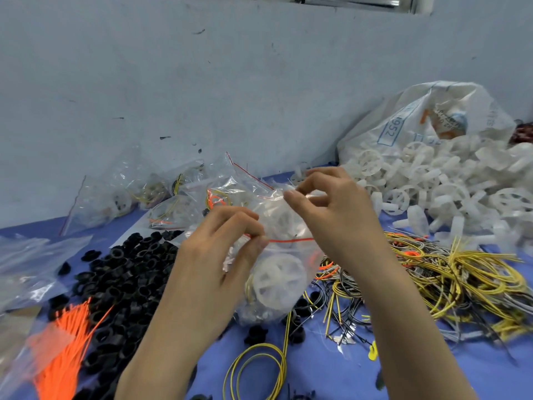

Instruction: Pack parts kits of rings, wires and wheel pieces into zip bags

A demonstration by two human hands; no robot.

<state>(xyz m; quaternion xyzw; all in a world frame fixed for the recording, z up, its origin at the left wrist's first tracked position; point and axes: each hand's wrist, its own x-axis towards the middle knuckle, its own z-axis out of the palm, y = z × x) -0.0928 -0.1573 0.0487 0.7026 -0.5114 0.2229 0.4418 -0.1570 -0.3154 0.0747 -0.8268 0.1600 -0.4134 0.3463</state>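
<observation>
item: 1 zip bag (277, 220), centre of frame, 1 white wheel piece (278, 280) low inside; red zip strip (288, 241) runs left-right between left hand (213, 255), pinching its left end, and right hand (331, 209), pinching the bag's upper edge.

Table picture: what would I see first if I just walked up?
Probably the middle, where the left hand and right hand pinch a clear zip bag with a white wheel inside. Next come the heap of white wheel pieces at back right, the black rings on the left, and bright orange ties at bottom left.
</observation>
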